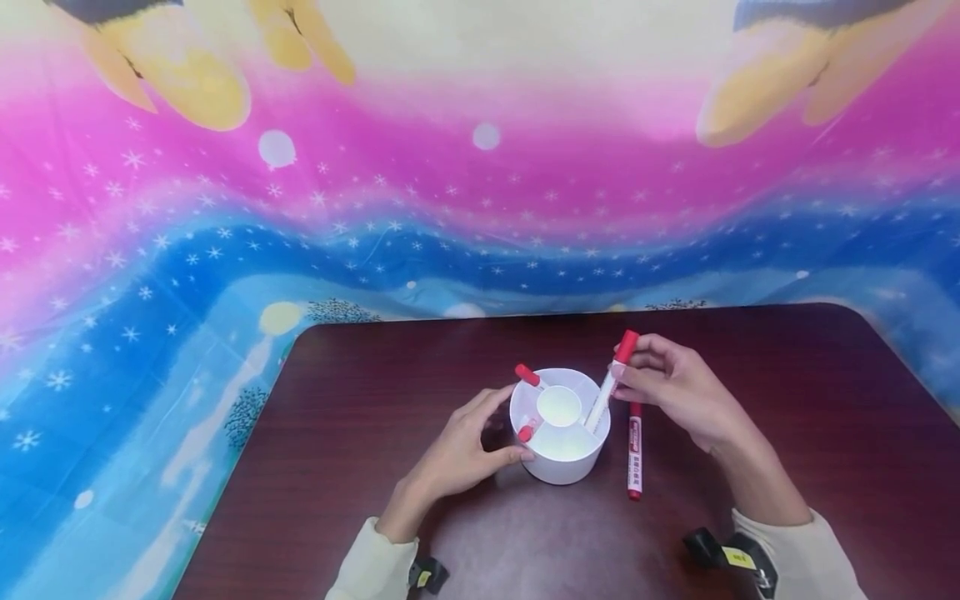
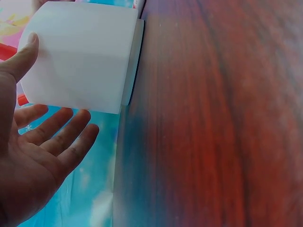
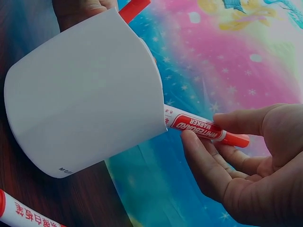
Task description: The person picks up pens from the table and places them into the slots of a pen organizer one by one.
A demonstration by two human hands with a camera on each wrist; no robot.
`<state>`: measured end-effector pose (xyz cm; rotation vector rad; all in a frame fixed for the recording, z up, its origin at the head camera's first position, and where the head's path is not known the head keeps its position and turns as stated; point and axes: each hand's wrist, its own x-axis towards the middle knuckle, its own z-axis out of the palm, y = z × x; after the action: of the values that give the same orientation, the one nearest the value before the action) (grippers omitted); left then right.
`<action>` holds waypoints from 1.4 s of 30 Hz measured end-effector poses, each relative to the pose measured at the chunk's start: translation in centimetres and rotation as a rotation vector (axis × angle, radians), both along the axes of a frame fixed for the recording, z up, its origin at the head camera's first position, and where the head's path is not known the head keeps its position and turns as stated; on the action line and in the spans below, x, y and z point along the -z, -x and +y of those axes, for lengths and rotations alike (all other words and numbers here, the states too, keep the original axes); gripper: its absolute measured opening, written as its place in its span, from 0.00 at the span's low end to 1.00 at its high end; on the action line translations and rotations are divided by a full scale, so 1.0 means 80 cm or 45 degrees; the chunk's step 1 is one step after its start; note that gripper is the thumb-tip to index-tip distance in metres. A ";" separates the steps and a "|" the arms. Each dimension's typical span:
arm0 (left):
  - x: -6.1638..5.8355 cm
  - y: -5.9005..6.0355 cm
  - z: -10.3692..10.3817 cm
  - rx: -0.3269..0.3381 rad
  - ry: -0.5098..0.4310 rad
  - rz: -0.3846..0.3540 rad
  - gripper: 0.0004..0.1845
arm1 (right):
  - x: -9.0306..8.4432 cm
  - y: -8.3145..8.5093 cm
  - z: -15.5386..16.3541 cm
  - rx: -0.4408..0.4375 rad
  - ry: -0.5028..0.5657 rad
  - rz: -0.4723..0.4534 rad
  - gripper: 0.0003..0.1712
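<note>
- A curtain (image 1: 450,192) in pink, blue and white, dotted with snowflakes, covers the frame from the far left across the top.
- A dark red-brown table (image 1: 337,433) spreads over the lower part of the frame, its far edge running just below the middle.
- A pale sleeve (image 1: 375,558), with a black strap (image 1: 429,575) beside it, sits at the bottom, left of centre.
- The left hand (image 1: 457,454) steadies the cup from its left: the thumb lies against the near side, and the fingers, spread and nearly straight, reach round the far left.
- Two red marker ends show in the cup's left half: the upper cap (image 1: 527,374) leans over the rim, the lower end (image 1: 527,432) sits inside.
- The white cup (image 1: 566,471) stands upright on the table, right of centre, with a round middle well and dividers about it.
- The held marker (image 1: 606,392) slants, red cap up, its lower end inside the cup's right side; which compartment is hard to tell.
- The loose marker (image 1: 636,458) lies on the table just right of the cup.
- The right hand (image 1: 682,392) pinches the held marker between thumb and fingers.
- Another pale sleeve (image 1: 802,558) and black strap (image 1: 761,567) fill the lower right.
</note>
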<state>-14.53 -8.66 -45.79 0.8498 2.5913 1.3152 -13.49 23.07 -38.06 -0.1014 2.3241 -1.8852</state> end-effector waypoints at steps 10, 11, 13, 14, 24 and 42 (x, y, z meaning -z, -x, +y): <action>0.002 -0.004 0.002 0.012 -0.004 0.001 0.48 | 0.006 -0.005 0.001 -0.004 -0.007 -0.016 0.25; 0.002 -0.004 0.002 0.012 0.000 0.002 0.48 | 0.007 -0.005 0.001 -0.006 -0.007 -0.017 0.25; 0.003 -0.005 0.003 0.014 0.007 0.004 0.48 | 0.008 -0.006 0.002 -0.005 -0.007 -0.017 0.25; 0.003 -0.005 0.003 0.014 0.008 -0.002 0.48 | 0.008 -0.007 0.002 -0.005 -0.007 -0.016 0.25; -0.005 0.000 0.003 -0.005 0.032 -0.024 0.49 | 0.000 -0.003 -0.001 -0.029 0.001 0.025 0.23; -0.003 -0.001 0.000 -0.017 0.048 -0.035 0.49 | 0.004 0.000 -0.006 -0.015 -0.024 0.025 0.27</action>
<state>-14.44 -8.68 -45.58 0.8043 2.5964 1.2677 -13.50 22.60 -38.36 -0.1324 2.3486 -1.8646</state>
